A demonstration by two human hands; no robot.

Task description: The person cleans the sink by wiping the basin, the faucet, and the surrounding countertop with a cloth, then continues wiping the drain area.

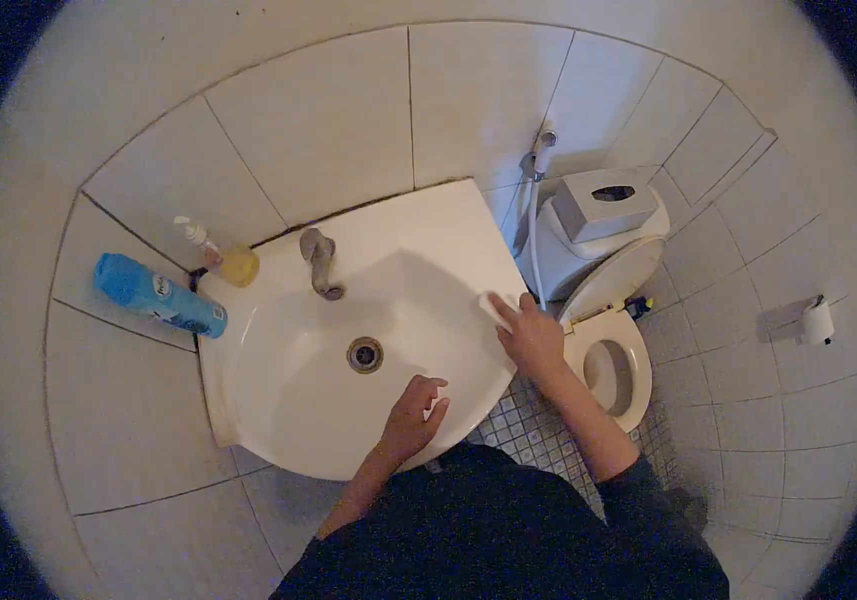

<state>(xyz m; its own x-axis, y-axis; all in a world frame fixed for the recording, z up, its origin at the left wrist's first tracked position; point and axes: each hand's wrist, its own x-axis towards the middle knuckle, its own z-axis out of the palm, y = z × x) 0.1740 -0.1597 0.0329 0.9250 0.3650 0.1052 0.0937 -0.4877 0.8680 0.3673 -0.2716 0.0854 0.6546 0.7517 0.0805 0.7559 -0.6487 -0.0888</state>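
My right hand (532, 338) is closed around a small white object (496, 311), perhaps a cloth or sponge, at the right rim of the white sink (418, 215). Over the front right part of the basin, my left hand (415, 416) is empty, its fingers partly bent and the thumb apart. The metal faucet (321, 265) rises at the back of the sink, and the round drain (364, 355) lies to the left of both hands.
A blue bottle (160, 295) and a pump bottle with yellow liquid (238, 266) stand at the left. On the right are a toilet (638, 365), a tissue box (603, 205), a spray hose (534, 230) and a paper roll (816, 323).
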